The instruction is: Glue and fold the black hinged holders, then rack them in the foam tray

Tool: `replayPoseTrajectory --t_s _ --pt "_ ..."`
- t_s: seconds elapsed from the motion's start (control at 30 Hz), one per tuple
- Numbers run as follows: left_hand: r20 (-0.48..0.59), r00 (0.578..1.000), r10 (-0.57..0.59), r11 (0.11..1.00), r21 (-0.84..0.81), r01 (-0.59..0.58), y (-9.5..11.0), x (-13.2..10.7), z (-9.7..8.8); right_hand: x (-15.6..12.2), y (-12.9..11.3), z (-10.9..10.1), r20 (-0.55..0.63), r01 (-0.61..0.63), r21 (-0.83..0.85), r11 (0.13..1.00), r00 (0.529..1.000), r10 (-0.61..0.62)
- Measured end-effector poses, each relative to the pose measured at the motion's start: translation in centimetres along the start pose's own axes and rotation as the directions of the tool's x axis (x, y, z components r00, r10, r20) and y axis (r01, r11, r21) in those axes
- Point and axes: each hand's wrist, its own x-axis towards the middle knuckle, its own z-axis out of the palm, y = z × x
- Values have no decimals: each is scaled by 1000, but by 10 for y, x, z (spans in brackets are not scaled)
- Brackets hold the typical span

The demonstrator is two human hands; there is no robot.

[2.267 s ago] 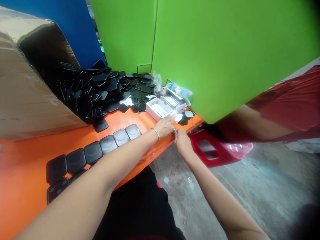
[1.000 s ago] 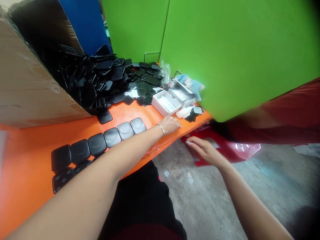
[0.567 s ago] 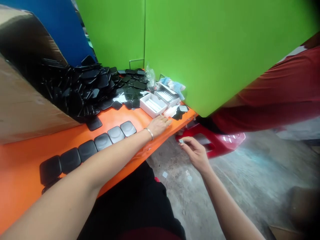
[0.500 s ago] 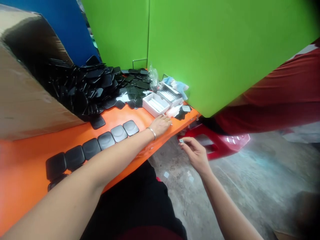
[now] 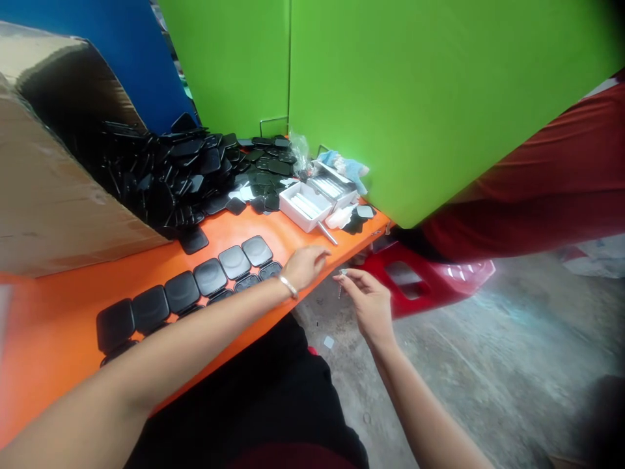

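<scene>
My left hand is above the front edge of the orange table, its fingers slightly bent and apart, with nothing visible in them. Beyond its fingertips a slim metal rod lies against the white box, which has white strips inside. To the right, off the table edge, my right hand pinches a small pale piece between thumb and fingers; its kind is too small to make out. Left of my left hand, black square compact cases lie open in a row, partly covered by my forearm.
A tipped cardboard box spills a heap of black pieces at the back left. Green panels rise behind the table. A red plastic stool and a person's red clothing are at right.
My left hand has drawn back toward me, away from the metal rod, which now shows fully on the table. My right hand has moved left, closer to my left hand, still pinching the small piece.
</scene>
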Motion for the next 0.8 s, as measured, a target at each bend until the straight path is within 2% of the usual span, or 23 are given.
replayPoseTrajectory --t_s 0.03,0.1,0.17,0.2,0.27,0.33,0.4,0.43,0.5,0.57,0.67,0.8 --pt "38 996 -86 981 -169 91 5 -13 1 1 1 2 -9 -14 35 999 1000 14" --pt "181 968 -171 857 -457 237 16 -38 4 2 3 9 -12 -36 91 995 999 38" --pt "239 950 -202 726 -615 309 25 -56 8 1 1 17 2 -52 95 994 999 52" --pt "218 950 -221 688 -656 311 27 -63 10 0 -1 21 19 -50 74 996 999 49" --pt "118 953 -279 671 -686 281 28 -71 12 0 -7 27 89 -19 1 1000 996 18" --pt "41 940 -339 675 -685 273 24 -76 11 7 -11 27 182 70 -95 993 982 -52" --pt "48 911 -411 625 -712 319 21 -83 7 28 -12 22 195 162 -214 963 973 -121" --pt "78 893 -442 579 -736 351 21 -88 3 43 -10 18 146 189 -283 940 977 -153" --pt "144 861 -488 479 -780 402 24 -101 -4 79 -3 10 -6 153 -419 895 985 -171" --pt "186 836 -516 411 -803 432 29 -117 -9 116 5 5 -138 66 -534 843 977 -164" --pt "213 808 -549 373 -803 465 34 -141 -13 157 15 9 -184 -40 -643 764 978 -103" --pt "235 787 -570 338 -806 486 35 -166 -11 178 20 25 -150 -80 -738 670 987 -48"
